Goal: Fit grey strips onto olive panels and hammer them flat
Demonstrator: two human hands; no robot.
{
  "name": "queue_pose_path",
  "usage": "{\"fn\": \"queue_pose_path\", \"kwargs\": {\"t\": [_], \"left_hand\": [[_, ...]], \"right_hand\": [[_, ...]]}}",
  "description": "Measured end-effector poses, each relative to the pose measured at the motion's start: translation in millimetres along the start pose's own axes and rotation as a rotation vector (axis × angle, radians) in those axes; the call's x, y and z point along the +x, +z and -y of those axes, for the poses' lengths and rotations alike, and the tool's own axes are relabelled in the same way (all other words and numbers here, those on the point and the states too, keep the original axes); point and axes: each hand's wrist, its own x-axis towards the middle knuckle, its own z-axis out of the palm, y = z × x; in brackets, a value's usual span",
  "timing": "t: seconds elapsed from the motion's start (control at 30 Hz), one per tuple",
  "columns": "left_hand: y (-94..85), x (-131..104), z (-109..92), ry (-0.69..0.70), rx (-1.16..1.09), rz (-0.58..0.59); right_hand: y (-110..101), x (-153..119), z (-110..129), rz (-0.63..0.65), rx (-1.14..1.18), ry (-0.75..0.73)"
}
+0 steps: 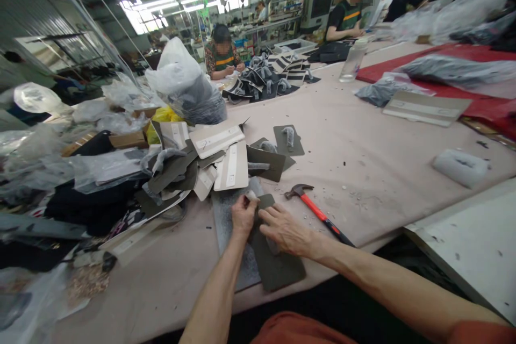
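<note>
Surroundings, ref. clear btl. (353, 64)
Red sheet (381, 69): just R of btl.; white wrapped bundle (460, 167): R, nearer; yellow bag (163, 117): well L.

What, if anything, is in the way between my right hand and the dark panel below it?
A bit of clear plastic shows beside the right hand, over the dark panel. The hand hides whatever lies directly beneath it. Nothing else visible stands between them; the hammer lies off to the right.

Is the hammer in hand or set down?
Set down: the hammer lies on the table; left hand and right hand are both off it.
</note>
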Motion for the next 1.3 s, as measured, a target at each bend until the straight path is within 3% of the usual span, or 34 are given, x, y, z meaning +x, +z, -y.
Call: {"fn": "queue_pose_path", "kwargs": {"t": [0.07, 0.13, 0.2, 0.3, 0.4, 0.47, 0.6, 0.7, 0.93, 1.03, 1.17, 1.23, 1.3], "left_hand": [[-1.0, 6.8, -1.5, -0.101, -0.113, -0.153], [-8.2, 12.3, -10.8, -0.117, -0.191, -0.237], [-21.9, 15.3, -28.3, -0.035, -0.177, -0.253], [-44.8, 14.8, -59.6, 0.119, -0.054, -0.217], [-52.5, 8.8, -75.3, 0.160, -0.012, -0.171], [-46.5, 3.9, -70.4, 0.134, -0.019, -0.141], [-24.6, 0.5, -38.7, 0.054, -0.049, -0.069], [-11.7, 3.3, -18.0, 0.002, -0.112, -0.017], [3.3, 1.1, -0.7, -0.011, -0.089, 0.088], [3.1, -0.7, -1.7, 0.016, -0.034, 0.128], [2.7, -0.3, -5.2, 0.028, 0.001, 0.139], [3.6, -0.3, -5.6, 0.034, 0.038, 0.132], [4.6, -0.7, -5.5, 0.037, 0.067, 0.129]], "right_hand": [[-3.2, 0.8, 2.5, 0.004, -0.074, 0.059], [-14.5, -1.2, 3.2, -0.010, -0.145, 0.187], [-31.0, -3.5, 1.7, -0.015, -0.161, 0.369], [-51.9, -4.8, -2.4, 0.018, -0.009, 0.638], [-52.2, -3.2, -0.1, -0.013, 0.155, 0.801], [-39.4, -1.0, 7.0, -0.085, 0.254, 0.862], [0.8, 2.8, 23.5, -0.205, 0.543, 0.913], [23.5, 5.0, 29.0, -0.268, 0.601, 0.948], [33.0, 11.2, 29.3, -0.261, 0.741, 0.921], [31.7, 1.5, 20.9, -0.332, 0.820, 0.860], [34.3, -35.9, -12.3, -0.461, 0.506, 0.945], [38.4, -60.2, -32.3, -0.388, 0.274, 1.026], [43.2, -82.0, -47.6, -0.213, 0.128, 1.078]]}}
